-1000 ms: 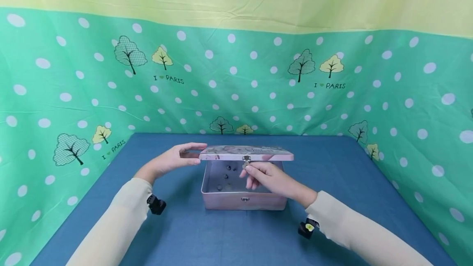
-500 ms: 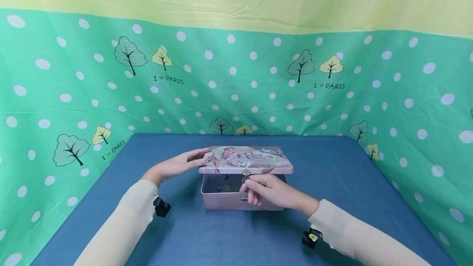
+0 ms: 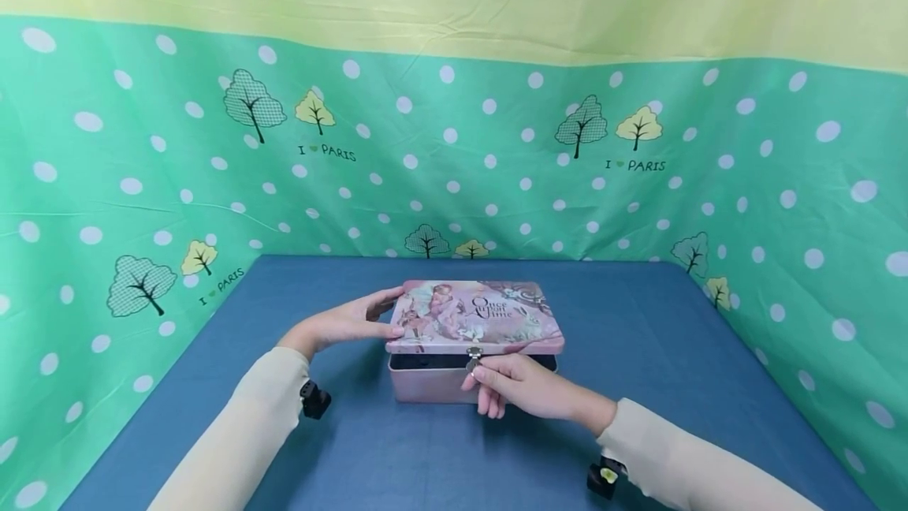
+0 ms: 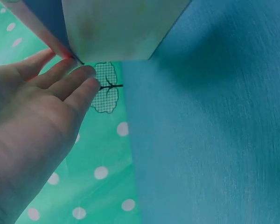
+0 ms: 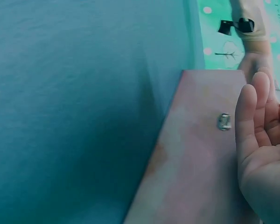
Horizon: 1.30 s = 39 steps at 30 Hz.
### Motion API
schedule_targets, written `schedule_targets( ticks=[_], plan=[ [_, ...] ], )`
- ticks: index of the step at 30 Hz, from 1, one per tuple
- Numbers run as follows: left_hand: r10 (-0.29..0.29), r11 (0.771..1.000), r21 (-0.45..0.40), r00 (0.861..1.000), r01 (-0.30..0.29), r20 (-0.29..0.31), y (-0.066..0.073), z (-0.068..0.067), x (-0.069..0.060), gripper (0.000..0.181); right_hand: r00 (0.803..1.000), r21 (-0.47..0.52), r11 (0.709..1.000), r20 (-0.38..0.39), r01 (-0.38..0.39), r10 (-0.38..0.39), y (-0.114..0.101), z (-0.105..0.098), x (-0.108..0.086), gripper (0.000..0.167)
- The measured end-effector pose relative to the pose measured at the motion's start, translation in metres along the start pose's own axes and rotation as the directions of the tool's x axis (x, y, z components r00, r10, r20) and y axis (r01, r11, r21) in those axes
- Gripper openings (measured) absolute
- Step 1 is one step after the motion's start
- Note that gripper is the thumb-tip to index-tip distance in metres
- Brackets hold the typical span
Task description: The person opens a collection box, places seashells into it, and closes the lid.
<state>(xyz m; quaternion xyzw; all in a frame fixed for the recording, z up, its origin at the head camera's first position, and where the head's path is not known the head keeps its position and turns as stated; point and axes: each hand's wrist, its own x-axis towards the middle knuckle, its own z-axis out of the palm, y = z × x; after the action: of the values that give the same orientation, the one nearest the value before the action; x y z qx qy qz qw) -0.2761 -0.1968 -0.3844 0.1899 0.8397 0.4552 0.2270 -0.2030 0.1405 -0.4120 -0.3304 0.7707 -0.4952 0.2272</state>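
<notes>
A pink tin box [image 3: 429,387] stands on the blue table, its printed lid [image 3: 489,320] tilted just above it with a dark gap at the front. Along the lid's left edge lies my left hand [image 3: 340,323], thumb near the top surface. Its fairly straight fingers [image 4: 73,84] touch the lid's edge in the left wrist view. My right hand [image 3: 528,389] pinches the metal latch [image 3: 474,355] at the lid's front between thumb and index finger. On the box's front wall a small metal catch [image 5: 224,122] shows in the right wrist view. The box's inside is mostly hidden.
Blue cloth covers the table [image 3: 355,448] around the box. Behind and beside it hangs a green and yellow curtain [image 3: 496,140] with dots and printed trees. A small black camera [image 3: 314,400] is strapped to each wrist.
The lid has swung down toward the box, hiding the small items inside. My right hand lowered with the latch, while my left hand followed along the left edge.
</notes>
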Motion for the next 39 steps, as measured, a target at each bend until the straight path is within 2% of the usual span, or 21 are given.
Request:
schedule_targets(
  ticks=[9,21,31,39],
  plan=[
    [-0.027,0.999,0.035,1.000,0.027,0.008,-0.004,0.002,0.000,0.109,1.000,-0.005,1.000,0.012,-0.020,0.021,0.010,0.009,-0.001,0.038],
    [-0.030,0.994,0.103,0.999,0.026,0.034,-0.006,0.008,0.002,0.122,0.996,0.076,0.995,0.074,-0.064,0.058,0.024,0.021,-0.003,0.038],
    [-0.033,0.988,0.154,0.999,0.028,0.029,-0.008,0.009,0.002,0.123,0.987,0.146,0.976,0.030,-0.161,0.158,0.024,0.028,-0.001,0.042],
    [-0.019,0.988,0.157,0.999,0.013,0.040,-0.007,0.009,0.004,0.122,0.980,0.181,0.963,0.012,-0.198,0.199,0.025,0.030,-0.001,0.048]
  ],
)
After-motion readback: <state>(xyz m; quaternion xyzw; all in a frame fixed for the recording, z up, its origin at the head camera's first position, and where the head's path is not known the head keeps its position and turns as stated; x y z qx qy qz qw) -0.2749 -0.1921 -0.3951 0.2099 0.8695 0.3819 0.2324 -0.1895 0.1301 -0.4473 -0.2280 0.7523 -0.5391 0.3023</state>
